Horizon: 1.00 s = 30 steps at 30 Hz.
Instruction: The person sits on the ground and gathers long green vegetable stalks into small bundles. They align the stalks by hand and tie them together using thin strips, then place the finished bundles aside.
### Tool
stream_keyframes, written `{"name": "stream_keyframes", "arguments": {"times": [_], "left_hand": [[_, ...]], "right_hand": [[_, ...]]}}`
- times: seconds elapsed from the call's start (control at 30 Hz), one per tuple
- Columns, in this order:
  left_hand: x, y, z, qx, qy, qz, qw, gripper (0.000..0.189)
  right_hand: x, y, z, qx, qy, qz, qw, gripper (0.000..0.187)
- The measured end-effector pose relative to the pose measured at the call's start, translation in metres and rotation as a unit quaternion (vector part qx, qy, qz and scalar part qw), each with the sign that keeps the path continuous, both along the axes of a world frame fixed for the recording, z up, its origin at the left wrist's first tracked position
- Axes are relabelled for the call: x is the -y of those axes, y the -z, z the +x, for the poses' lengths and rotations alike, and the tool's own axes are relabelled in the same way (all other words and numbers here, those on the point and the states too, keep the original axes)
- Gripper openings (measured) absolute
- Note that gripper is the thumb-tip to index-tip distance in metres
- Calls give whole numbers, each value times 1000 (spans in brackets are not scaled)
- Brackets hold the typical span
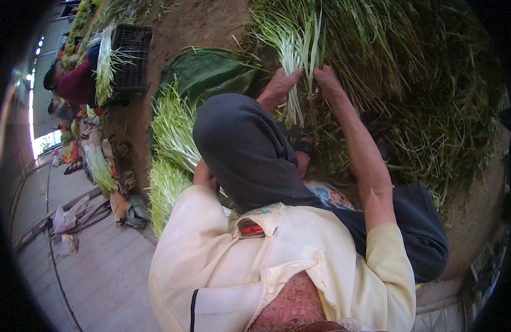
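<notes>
My left hand (279,88) is closed around a bunch of pale-stemmed leafy greens (292,56), whose white ends hang below the fist. Just right of it, my right hand (328,81) pinches the lower part of a few green stalks (311,54) with brownish, stringy ends. The two hands are close together beyond my left knee. A large heap of long green stalks (375,37) lies at the upper right, beside the right hand. Sorted pale green bundles (172,124) lie left of my knee, partly covered by my arm.
A green sheet (209,74) lies on the dirt floor beyond the bundles. Loose stalks and trimmings (438,141) spread to the right. Farther left stand a black plastic crate (133,58) with greens on it and a person in a dark red top (75,85). Cloths and bags (72,216) lie at lower left.
</notes>
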<state>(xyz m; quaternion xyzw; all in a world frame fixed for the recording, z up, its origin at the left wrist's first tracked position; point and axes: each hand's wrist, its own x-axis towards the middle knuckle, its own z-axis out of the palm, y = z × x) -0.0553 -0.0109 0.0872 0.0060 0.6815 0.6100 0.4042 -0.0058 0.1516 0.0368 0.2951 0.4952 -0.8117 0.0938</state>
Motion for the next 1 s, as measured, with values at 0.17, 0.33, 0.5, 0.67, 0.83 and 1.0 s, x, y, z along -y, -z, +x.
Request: {"name": "stream_keyframes", "arguments": {"times": [0.17, 0.33, 0.5, 0.67, 0.83, 1.0], "left_hand": [[-7, -1, 4, 11, -54, 81, 995, 25], [1, 7, 1, 91, -69, 117, 987, 32], [0, 6, 0, 66, -68, 73, 993, 31], [2, 12, -8, 169, -70, 133, 974, 31], [19, 14, -6, 113, -135, 6, 984, 31], [21, 5, -19, 102, -101, 145, 979, 24]], "right_hand": [[0, -3, 4, -15, 27, 92, 995, 43], [-2, 10, 9, 4, 17, 141, 990, 55], [-9, 52, 7, -50, -68, -79, 993, 71], [-16, 74, 11, -58, 25, -49, 997, 43], [-29, 60, 26, -82, -21, -59, 995, 37], [-30, 57, 21, -58, 5, -10, 998, 45]]}}
